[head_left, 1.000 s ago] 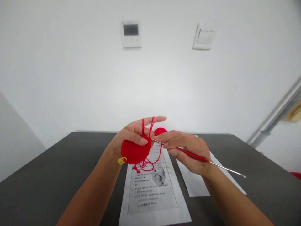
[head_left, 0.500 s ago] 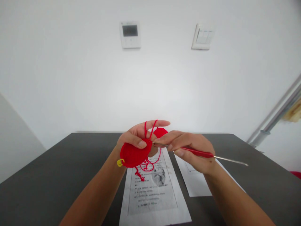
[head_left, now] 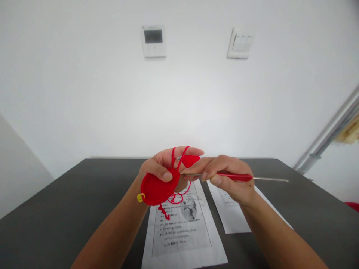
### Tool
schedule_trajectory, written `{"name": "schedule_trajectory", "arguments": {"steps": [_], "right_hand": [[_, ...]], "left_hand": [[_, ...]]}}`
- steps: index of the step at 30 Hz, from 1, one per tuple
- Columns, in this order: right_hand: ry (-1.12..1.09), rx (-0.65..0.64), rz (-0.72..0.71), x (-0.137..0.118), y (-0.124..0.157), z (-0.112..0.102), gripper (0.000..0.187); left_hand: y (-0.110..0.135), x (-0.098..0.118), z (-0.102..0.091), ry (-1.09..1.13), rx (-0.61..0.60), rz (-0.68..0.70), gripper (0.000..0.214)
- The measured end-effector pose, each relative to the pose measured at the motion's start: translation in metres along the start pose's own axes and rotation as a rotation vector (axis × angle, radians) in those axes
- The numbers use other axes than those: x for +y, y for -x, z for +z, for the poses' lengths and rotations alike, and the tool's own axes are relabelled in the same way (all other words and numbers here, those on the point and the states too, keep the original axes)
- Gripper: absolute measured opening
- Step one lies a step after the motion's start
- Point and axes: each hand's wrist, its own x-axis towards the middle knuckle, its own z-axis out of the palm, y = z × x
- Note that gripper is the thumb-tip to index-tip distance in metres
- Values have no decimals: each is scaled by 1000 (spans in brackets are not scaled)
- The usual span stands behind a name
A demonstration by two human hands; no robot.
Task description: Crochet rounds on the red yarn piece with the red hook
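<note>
My left hand (head_left: 161, 166) pinches a round red crochet piece (head_left: 157, 188) between thumb and fingers, with red yarn (head_left: 179, 156) looped over its outstretched index finger. A yellow stitch marker (head_left: 140, 197) hangs from the piece's lower left edge, and a loose yarn tail dangles below. My right hand (head_left: 227, 177) grips a crochet hook (head_left: 237, 176) with a red handle and metal shaft, held nearly level, its tip at the right edge of the red piece. A red ball of yarn (head_left: 190, 160) shows behind the hands.
Both hands hover above a dark grey table (head_left: 61, 213). A printed sheet (head_left: 182, 231) lies under them, with a second sheet (head_left: 232, 213) to its right. A white wall with a small panel (head_left: 153, 40) and a light switch (head_left: 241, 43) stands behind. A grey metal pole (head_left: 328, 138) leans at the right.
The hook's rear end has risen, so the hook now lies nearly level. Both hands shifted slightly; the red piece tilted a little lower left.
</note>
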Motion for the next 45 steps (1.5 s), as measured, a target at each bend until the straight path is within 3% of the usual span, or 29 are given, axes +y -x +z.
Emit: {"name": "schedule_trajectory", "arguments": {"steps": [5,13,17,23,35,40,42,45], "right_hand": [[-52,33,-10,3,1,3,16],[484,-204,-130,-17,-3,-10,14],[437,-133,-117,-12,-1,-8,14],[403,-23,-171,-1,0,2,15],[430,-129,-146,-13,-3,-2,16],[206,34,-88,-4,3,7,17],[237,69,-95,-3,3,9,19],[416,-10,-155,-9,0,7,21]], "left_hand": [[4,4,1,-4,1,-6,58],[0,1,3,8,34,13,58],[-1,0,2,-22,13,25,55],[5,6,7,-66,125,46,58],[0,5,2,-18,57,-28,56],[1,2,4,-28,19,13,55],[2,3,6,-42,45,40,54],[3,6,6,-53,57,35,55]]}}
